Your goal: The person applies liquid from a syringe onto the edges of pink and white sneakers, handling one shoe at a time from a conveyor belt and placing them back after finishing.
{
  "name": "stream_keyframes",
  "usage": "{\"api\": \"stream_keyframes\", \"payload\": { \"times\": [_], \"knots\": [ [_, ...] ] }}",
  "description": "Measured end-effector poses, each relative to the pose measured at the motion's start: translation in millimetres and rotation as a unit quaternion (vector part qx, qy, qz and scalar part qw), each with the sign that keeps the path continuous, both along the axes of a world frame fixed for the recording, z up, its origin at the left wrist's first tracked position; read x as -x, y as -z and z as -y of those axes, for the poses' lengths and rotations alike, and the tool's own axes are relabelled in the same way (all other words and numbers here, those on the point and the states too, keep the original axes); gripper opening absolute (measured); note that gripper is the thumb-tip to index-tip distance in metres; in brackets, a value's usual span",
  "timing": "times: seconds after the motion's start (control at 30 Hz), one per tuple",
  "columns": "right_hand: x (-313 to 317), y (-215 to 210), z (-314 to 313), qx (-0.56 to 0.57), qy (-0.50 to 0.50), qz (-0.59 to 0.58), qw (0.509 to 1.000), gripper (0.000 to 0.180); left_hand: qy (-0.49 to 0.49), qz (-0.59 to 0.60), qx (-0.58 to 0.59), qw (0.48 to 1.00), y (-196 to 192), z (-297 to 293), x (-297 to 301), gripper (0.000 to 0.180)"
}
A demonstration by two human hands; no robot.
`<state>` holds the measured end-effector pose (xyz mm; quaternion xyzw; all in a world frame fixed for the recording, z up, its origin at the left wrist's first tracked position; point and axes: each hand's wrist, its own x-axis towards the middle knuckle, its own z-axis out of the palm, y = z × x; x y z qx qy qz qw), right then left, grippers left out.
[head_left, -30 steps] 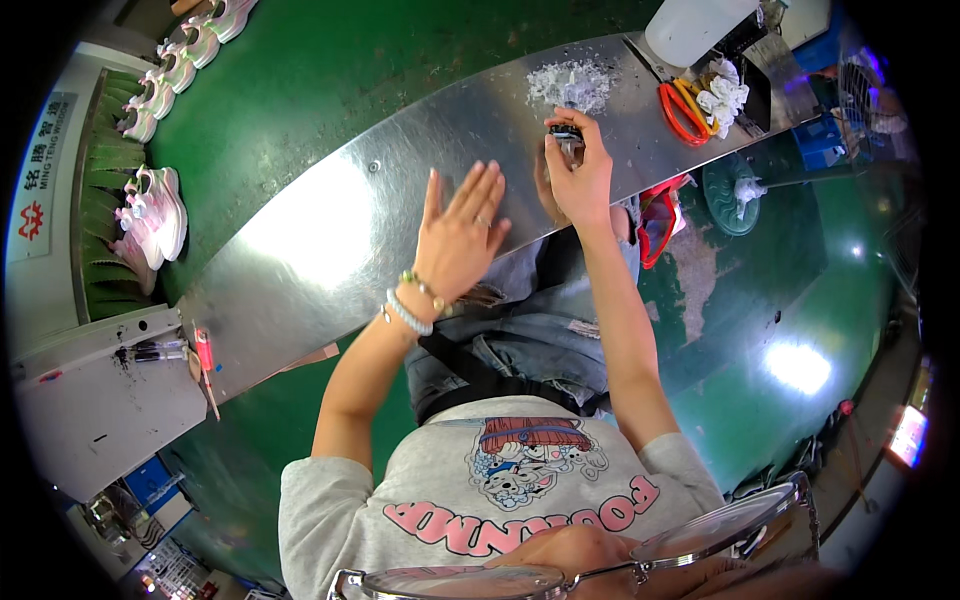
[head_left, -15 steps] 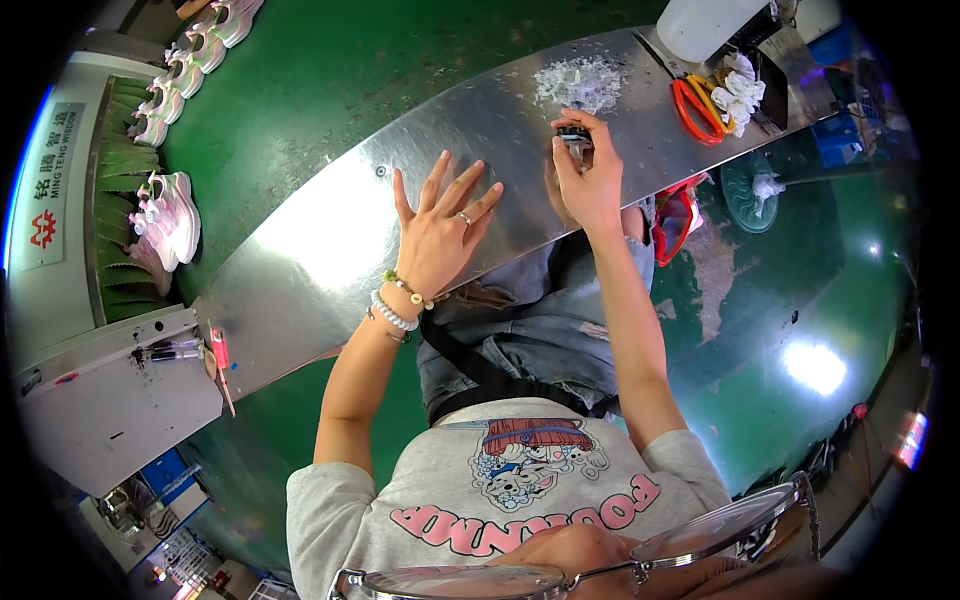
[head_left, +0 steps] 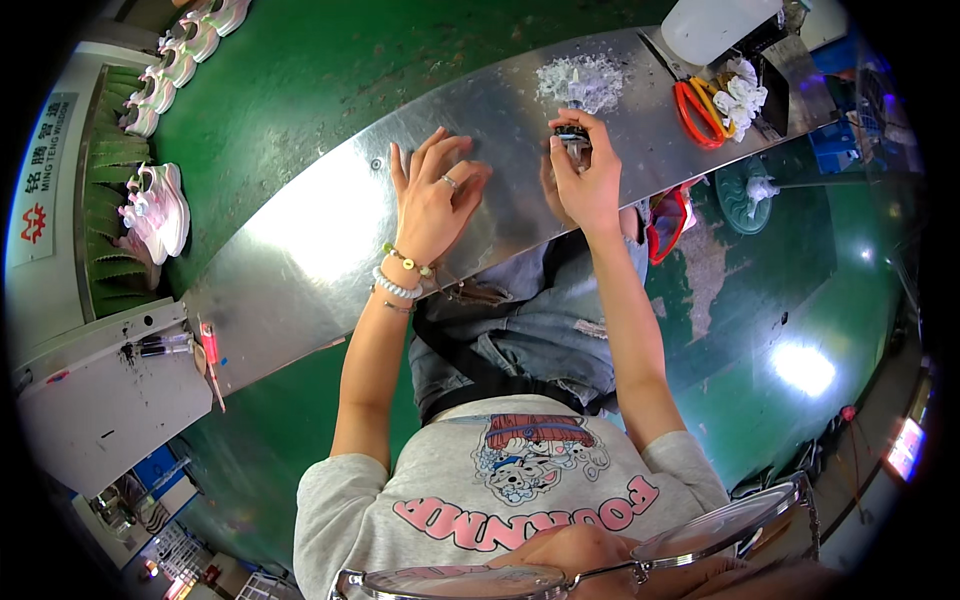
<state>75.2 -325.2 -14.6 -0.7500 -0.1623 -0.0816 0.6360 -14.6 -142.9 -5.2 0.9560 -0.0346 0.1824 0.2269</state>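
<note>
My left hand (head_left: 432,196) lies flat, fingers spread, on the shiny metal bench (head_left: 300,240), with a ring and bead bracelets on it. My right hand (head_left: 585,175) is closed around a small dark tool (head_left: 571,133), its tip pressed to the bench. Just beyond the tool lies a pile of white scraps (head_left: 580,80).
Red-handled scissors (head_left: 696,110) and white rags (head_left: 740,95) lie at the bench's right end beside a white container (head_left: 715,25). Pink-and-white shoes (head_left: 155,205) ride a green conveyor (head_left: 330,70) at the left. A red pen (head_left: 210,350) sits on the grey table.
My left hand has come down from raised on edge to flat on the bench, sliding slightly left. My right hand has stayed on the tool.
</note>
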Motion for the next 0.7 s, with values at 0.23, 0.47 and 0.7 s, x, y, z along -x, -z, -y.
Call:
{"api": "stream_keyframes", "payload": {
  "times": [0.23, 0.47, 0.7],
  "knots": [
    [1.9, -1.5, -0.3, 0.007, 0.004, -0.006, 1.0, 0.03, 0.004, 0.005, -0.005, 1.0, -1.5, -0.3, 1.6, 0.018],
    [0.5, 2.1, 0.0, 0.006, 0.006, 0.02, 1.0, 0.03, -0.012, -0.003, 0.015, 1.0, -5.5, 4.7, 2.8, 0.014],
    [0.9, 2.5, 0.7, 0.017, 0.005, 0.024, 1.0, 0.03, 0.047, -0.02, -0.01, 0.999, -6.7, -1.1, 12.0, 0.019]
  ]
}}
